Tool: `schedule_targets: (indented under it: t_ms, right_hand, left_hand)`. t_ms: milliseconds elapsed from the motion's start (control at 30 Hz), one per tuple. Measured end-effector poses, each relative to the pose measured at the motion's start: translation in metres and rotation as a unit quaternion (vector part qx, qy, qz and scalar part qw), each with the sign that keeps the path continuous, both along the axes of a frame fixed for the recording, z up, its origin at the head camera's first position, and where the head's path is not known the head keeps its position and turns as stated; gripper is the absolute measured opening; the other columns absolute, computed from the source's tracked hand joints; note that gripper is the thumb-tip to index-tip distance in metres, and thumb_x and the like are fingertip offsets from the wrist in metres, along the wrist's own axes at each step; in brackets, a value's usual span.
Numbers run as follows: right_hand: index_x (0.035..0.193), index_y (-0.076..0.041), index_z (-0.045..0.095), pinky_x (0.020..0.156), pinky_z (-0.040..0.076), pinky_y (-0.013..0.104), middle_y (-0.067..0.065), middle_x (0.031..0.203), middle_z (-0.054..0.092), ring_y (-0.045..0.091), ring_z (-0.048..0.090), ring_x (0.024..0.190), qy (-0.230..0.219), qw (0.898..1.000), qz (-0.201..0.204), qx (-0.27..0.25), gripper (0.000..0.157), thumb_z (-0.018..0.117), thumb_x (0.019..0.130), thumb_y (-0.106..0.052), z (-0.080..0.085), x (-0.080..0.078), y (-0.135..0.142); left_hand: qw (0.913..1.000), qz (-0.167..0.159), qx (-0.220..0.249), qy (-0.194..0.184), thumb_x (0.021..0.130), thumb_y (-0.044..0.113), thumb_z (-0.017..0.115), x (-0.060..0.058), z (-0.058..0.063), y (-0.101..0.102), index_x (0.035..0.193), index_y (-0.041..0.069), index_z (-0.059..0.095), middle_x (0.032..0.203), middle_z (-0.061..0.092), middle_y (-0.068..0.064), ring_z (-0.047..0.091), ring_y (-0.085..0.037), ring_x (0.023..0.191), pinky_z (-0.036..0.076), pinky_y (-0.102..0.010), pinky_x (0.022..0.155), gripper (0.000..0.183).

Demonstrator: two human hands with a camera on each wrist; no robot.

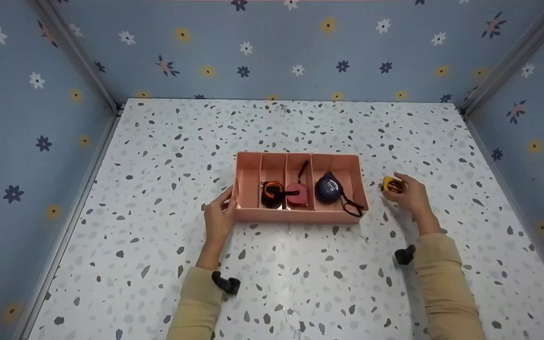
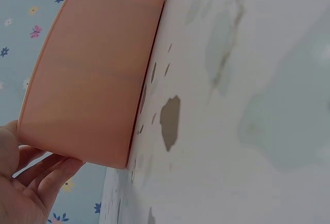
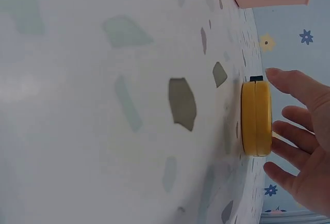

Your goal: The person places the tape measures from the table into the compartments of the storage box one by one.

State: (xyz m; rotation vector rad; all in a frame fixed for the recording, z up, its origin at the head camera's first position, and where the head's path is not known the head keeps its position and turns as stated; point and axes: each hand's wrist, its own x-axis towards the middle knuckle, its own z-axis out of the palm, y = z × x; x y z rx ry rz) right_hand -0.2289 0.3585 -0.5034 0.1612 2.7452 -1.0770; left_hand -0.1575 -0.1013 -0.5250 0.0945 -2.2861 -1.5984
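Observation:
A pink divided box (image 1: 295,216) sits mid-table with several compartments. Its left end is held by my left hand (image 1: 218,219), the thumb at the rim and the fingers against the outer end wall. Beyond the box's right end is a yellow tape measure (image 1: 394,185), standing on its edge in the right wrist view, with a small black tab. Around it my right hand (image 1: 412,196) has its fingers spread, fingertips right at its side and thumb near the tab. Inside the box lie an orange-and-black tape measure (image 1: 272,192), a pink one (image 1: 297,194) and a dark blue one (image 1: 328,188).
The white speckled table (image 1: 291,278) is bounded at the back and sides by blue flowered panels (image 1: 281,52) with grey frame strips. A black wrist strap (image 1: 347,205) from the blue tape measure reaches toward the box's front right corner.

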Motion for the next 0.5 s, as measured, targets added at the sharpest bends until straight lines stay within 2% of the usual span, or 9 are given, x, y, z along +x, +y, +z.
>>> schedule_targets:
  t_ms: [167,500]
  right_hand:
    - [0.140,-0.011,0.025,0.096,0.029,0.053,0.021,0.140,0.025,0.036,0.029,0.122,-0.024,1.000,-0.009,0.000,0.078,0.067,0.077,-0.031,-0.0020,-0.0019,0.0021]
    - [0.139,-0.009,0.028,0.096,0.030,0.050,0.021,0.138,0.027,0.035,0.031,0.120,-0.022,1.000,-0.001,-0.001,0.077,0.068,0.077,-0.028,-0.0055,-0.0053,0.0027]
  left_hand:
    - [1.0000,0.000,0.002,0.000,0.087,0.007,0.052,0.0002,-0.0010,-0.0003,0.116,-0.001,0.057,0.112,0.058,-0.015,0.062,-0.024,0.087,0.050,-0.031,0.073,0.031]
    - [1.0000,0.003,0.001,-0.007,0.086,0.006,0.052,-0.0005,-0.0016,-0.0001,0.117,0.001,0.057,0.112,0.059,-0.013,0.061,-0.022,0.087,0.050,-0.030,0.074,0.032]
